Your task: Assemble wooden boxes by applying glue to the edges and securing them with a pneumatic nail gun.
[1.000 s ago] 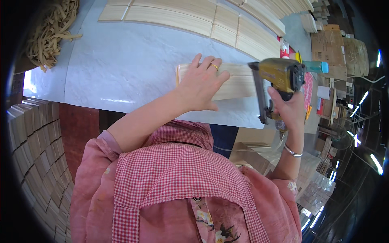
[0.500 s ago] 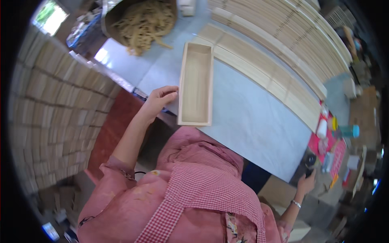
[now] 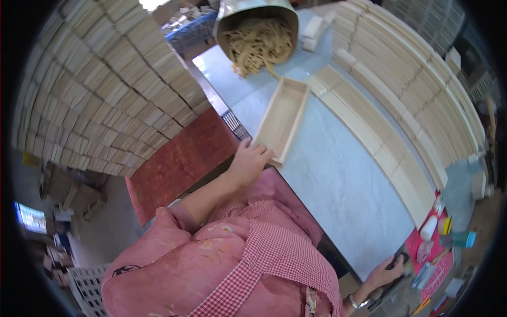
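Note:
A long, shallow, open-topped wooden box [image 3: 288,120] lies slanted on the pale tabletop, its inside bare. My left hand [image 3: 250,160] grips the near end of the box, the fingers over its near left corner. At the table's near right corner is my right hand [image 3: 384,272], its thumb and fingers apart. Just past these fingers sits a dark object [image 3: 402,259], too blurred to name; whether the fingertips touch it I cannot tell.
Long rows of light wooden strips [image 3: 380,137] line the table's far side. A tipped container [image 3: 224,24] of tan strands stands at the back. Stacked wooden pieces [image 3: 105,84] rise on the left beside a red board [image 3: 185,158]. Bottles and a jar [image 3: 463,239] crowd the right.
The view has turned, and the box now lies more slanted. My left hand has gone from the box's side to its near end. The fingers of my right hand have spread from the dark object.

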Tool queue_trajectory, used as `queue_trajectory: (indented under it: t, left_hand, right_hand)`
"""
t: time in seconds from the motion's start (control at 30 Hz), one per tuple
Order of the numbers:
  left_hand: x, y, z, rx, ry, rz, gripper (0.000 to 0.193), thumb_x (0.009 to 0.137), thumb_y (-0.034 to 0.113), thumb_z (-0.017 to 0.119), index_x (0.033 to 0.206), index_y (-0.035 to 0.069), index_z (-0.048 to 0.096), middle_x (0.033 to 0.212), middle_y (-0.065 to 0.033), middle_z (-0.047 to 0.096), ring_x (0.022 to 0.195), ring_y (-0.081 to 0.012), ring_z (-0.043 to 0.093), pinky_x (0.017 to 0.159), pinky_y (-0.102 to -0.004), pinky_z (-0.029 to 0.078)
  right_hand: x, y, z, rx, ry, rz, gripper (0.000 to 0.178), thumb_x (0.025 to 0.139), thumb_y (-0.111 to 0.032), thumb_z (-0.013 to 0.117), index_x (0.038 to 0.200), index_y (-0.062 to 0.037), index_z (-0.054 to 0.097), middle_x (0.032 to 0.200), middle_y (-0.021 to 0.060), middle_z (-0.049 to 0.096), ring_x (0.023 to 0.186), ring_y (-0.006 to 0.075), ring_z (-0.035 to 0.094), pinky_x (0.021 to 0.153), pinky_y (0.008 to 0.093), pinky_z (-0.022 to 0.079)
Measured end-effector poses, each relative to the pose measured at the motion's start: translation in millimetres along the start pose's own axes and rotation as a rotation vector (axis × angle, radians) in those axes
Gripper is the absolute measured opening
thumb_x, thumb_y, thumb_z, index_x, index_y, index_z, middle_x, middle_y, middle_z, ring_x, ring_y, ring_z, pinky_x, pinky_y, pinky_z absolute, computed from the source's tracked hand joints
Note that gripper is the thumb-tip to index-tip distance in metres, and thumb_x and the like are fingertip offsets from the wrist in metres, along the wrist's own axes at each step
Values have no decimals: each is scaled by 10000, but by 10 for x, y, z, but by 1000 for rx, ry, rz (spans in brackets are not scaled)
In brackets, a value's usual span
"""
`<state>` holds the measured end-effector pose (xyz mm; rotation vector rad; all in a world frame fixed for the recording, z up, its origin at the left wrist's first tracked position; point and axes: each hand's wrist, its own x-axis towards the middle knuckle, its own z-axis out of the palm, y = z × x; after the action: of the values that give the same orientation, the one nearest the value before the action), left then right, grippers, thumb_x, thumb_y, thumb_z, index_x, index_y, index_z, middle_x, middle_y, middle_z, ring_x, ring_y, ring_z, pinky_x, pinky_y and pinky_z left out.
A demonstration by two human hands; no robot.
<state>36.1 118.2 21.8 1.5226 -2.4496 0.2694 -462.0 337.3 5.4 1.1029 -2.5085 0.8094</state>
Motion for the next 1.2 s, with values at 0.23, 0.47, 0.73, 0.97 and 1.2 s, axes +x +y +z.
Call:
queue_trajectory:
  t: [0.23, 0.47, 0.73, 0.97, 1.2]
  left_hand:
    - [169, -56, -917, -176, 362, 26, 221, 880, 137, 610, 1098, 107, 603, 956, -64, 615, 881, -258, 592, 807, -371, 463]
    - [165, -1102, -2902, 497, 976, 38, 508, 799, -28, 672, 1301, 26, 617, 1212, -97, 620, 987, -275, 533, 887, -388, 431]
    - [121, -2979, -5484, 1115, 1129, -513, 552, 834, 4, 626, 1379, 85, 580, 1179, -88, 649, 950, -294, 575, 858, -407, 462]
    - [332, -3903, -6792, 1206, 1138, -511, 584, 792, 82, 606, 1373, 57, 558, 1124, -195, 581, 1087, -394, 553, 976, -516, 469]
    - [356, -4153, -6962, 1018, 966, -500, 501, 825, 92, 615, 1318, 17, 568, 1141, -197, 590, 1081, -416, 547, 980, -498, 462]
  right_hand:
    - [-808, -1310, 1055, 545, -329, -398, 461, 816, -199, 701, 1226, 9, 663, 1152, 239, 673, 1076, 435, 598, 1029, 480, 447]
    - [-730, -2317, 1043, 527, -447, -664, 446, 817, -210, 670, 1207, 8, 666, 1158, 230, 667, 1066, 428, 600, 992, 491, 469]
    - [-859, -2373, 1685, 344, -380, -771, 386, 809, -202, 679, 1170, -67, 696, 1156, 145, 678, 1072, 363, 616, 974, 464, 488]
    - [-885, -1913, 2283, 440, -272, -863, 323, 827, -193, 682, 1128, -79, 711, 1134, 131, 681, 1058, 350, 625, 964, 461, 494]
    - [-941, -2371, 1486, 416, -98, -953, 265, 843, -169, 689, 1089, -75, 720, 1123, 145, 682, 1039, 350, 632, 965, 459, 496]
